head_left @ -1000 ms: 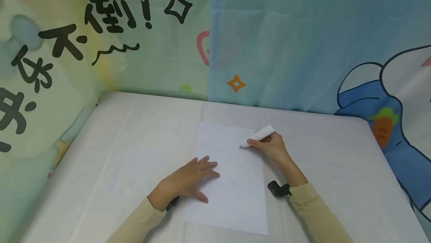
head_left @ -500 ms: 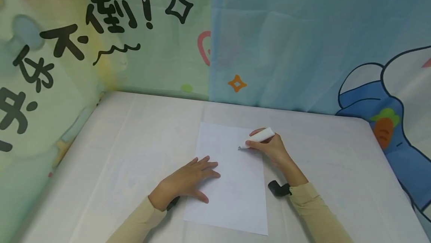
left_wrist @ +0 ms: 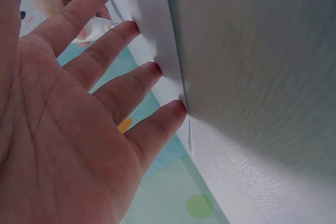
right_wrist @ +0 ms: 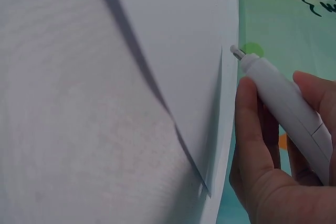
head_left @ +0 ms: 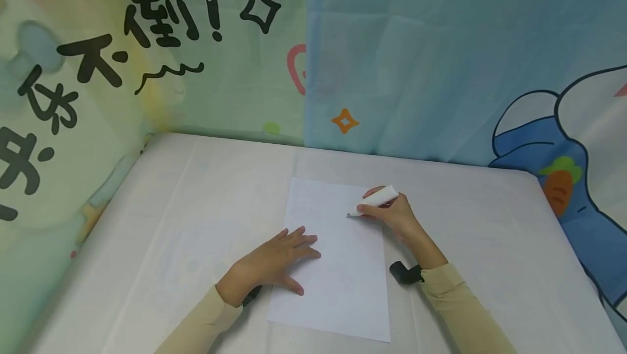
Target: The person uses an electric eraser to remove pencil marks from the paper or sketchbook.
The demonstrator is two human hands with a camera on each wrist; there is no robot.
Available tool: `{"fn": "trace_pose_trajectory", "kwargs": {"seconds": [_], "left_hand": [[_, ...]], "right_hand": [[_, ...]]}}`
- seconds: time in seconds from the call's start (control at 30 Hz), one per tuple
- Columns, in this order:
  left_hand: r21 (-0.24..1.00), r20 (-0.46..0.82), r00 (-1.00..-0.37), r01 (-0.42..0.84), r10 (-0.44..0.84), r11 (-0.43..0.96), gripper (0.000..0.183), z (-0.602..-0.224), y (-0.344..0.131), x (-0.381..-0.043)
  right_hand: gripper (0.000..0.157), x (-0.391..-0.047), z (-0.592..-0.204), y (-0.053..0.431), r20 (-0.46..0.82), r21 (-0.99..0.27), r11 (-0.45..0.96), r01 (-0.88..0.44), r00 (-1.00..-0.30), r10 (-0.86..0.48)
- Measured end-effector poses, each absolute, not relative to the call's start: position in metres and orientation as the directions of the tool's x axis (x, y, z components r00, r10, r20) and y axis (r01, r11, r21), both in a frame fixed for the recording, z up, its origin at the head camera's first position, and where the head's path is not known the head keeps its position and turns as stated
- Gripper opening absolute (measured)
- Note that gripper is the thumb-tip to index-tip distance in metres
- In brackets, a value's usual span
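A sheet of white paper (head_left: 343,283) lies on the white-covered table. My left hand (head_left: 269,260) rests on its left side with spread, straight fingers; in the left wrist view the fingertips (left_wrist: 153,68) touch the sheet near its edge. Over the upper right of the paper, my right hand (head_left: 404,220) holds a thick white electric eraser (head_left: 382,197) between thumb and fingers. It slants, with its tip down and to the left, close over the sheet. The right wrist view shows a metal collet (right_wrist: 239,53) with a small pale nub at its end.
The white tablecloth (head_left: 206,190) spreads around the paper. Printed curtains (head_left: 392,71) stand behind the table and along its left side. A black wrist camera (head_left: 405,274) sits at the right cuff. One paper edge (right_wrist: 215,129) lifts slightly in the right wrist view.
My right hand's grip has shifted on the eraser: a finger now shows above it, and its rear end sits slightly lower. The left hand and paper stay put.
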State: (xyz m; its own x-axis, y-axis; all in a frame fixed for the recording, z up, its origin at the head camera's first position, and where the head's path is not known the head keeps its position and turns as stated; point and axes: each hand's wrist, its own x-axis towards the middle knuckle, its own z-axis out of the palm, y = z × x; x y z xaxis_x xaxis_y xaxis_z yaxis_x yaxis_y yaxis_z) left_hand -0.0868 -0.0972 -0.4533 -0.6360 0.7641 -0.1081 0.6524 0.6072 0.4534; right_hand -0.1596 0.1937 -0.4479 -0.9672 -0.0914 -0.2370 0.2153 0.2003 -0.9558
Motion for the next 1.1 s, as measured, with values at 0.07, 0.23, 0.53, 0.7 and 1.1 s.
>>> {"fn": "trace_pose_trajectory", "kwargs": {"seconds": [0.07,0.23,0.53,0.7,1.1], "left_hand": [[0.454,-0.108,-0.638,0.651,0.763,0.609,0.070,-0.4534,-0.0972,-0.0869],[0.458,-0.112,-0.640,0.645,0.760,0.611,0.070,-0.4538,-0.0970,-0.0869],[0.447,-0.116,-0.638,0.651,0.762,0.613,0.070,-0.4549,-0.0976,-0.0872],[0.453,-0.113,-0.638,0.649,0.762,0.611,0.070,-0.4549,-0.0978,-0.0875],[0.460,-0.118,-0.640,0.642,0.759,0.613,0.071,-0.4539,-0.0974,-0.0870]], "right_hand": [[0.029,-0.1601,-0.4479,0.1932,-0.238,-0.956,0.199,0.216,-0.967,-0.090],[0.029,-0.1609,-0.4490,0.1930,-0.236,-0.956,0.200,0.216,-0.968,-0.082],[0.033,-0.1613,-0.4507,0.1939,-0.215,-0.960,0.200,0.196,-0.973,-0.081],[0.032,-0.1619,-0.4520,0.1950,-0.200,-0.965,0.188,0.181,-0.976,-0.088],[0.032,-0.1597,-0.4500,0.1948,-0.185,-0.969,0.183,0.165,-0.978,-0.098]]}}
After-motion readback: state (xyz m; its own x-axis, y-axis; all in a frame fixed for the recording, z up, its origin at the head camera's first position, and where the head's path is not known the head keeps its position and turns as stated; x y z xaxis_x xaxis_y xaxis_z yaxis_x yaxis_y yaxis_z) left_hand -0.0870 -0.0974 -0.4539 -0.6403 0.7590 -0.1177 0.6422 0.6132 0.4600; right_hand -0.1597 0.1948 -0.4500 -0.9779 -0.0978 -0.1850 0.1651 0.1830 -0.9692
